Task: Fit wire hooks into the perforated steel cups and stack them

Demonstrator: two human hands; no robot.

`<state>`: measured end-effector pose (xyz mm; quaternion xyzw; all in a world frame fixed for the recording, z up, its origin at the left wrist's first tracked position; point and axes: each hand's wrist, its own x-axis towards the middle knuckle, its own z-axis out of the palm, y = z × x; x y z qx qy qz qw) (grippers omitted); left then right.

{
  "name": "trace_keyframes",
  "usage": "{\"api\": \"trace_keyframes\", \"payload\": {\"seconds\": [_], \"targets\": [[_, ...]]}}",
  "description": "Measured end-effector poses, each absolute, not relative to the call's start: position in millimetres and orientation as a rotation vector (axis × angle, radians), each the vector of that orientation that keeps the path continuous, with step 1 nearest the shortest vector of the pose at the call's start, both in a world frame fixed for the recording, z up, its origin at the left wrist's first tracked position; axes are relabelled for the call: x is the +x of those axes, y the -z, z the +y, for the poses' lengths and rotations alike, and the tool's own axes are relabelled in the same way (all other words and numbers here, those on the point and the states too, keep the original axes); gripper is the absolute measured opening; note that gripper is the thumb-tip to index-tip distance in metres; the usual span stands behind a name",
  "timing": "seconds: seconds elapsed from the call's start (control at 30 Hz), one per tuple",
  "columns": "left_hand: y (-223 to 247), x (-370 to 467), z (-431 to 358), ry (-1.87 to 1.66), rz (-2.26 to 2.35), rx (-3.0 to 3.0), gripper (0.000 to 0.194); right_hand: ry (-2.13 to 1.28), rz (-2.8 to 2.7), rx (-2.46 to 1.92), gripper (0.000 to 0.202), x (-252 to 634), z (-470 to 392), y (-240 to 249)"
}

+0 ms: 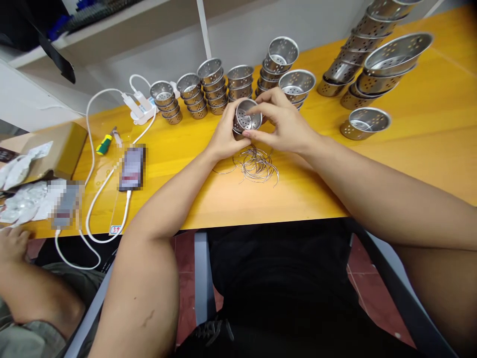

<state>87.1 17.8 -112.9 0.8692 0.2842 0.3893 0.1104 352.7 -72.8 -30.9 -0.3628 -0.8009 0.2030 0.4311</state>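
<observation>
The person's left hand [226, 133] holds a perforated metal cup [249, 119] over the counter [208, 211], its fingers wrapped around the left side and the mouth tilted toward the person. The right hand [283, 122] is at the same cup from the other side: its thumb lies by the near rim and its forefinger reaches over the mouth, the two standing apart; whether they pinch anything cannot be told. Just below the hands, a loose tangle of curved wires [259, 166] lies on the counter. Behind them, from left to right, stand a first stack [166, 105], a second stack [193, 99], a third stack [213, 88] and a fourth stack [240, 84] of similar cups, then a taller stack [281, 57]. On the right are a leaning stack [352, 52], a wide stack [385, 74] and, nearer the person, a lone cup [363, 124]. To the left, a phone [132, 169] is plugged into a white cable [126, 209], with a green-and-yellow handle [104, 144] and a power strip [141, 109] beyond it. Farther left sits a cardboard box [61, 149]; a co-worker's hand [14, 243] rests near the counter's edge.
</observation>
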Motion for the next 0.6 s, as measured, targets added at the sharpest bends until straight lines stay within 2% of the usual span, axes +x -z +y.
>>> {"api": "trace_keyframes", "payload": {"seconds": [0.1, 0.17, 0.4, 0.6], "targets": [[111, 86, 17, -1.132, 0.821, 2.584, 0.117, -0.498, -2.015, -0.891, 0.058, 350, -71, 35], [110, 86, 17, -1.108, 0.829, 2.586, 0.117, -0.512, -2.03, -0.892, 0.054, 348, -71, 37], [103, 83, 18, -1.097, 0.822, 2.591, 0.112, -0.553, -2.035, -0.929, 0.077, 349, -77, 25], [95, 82, 14, -1.104, 0.847, 2.578, 0.098, -0.525, -2.005, -0.996, 0.09, 355, -78, 21]]}}
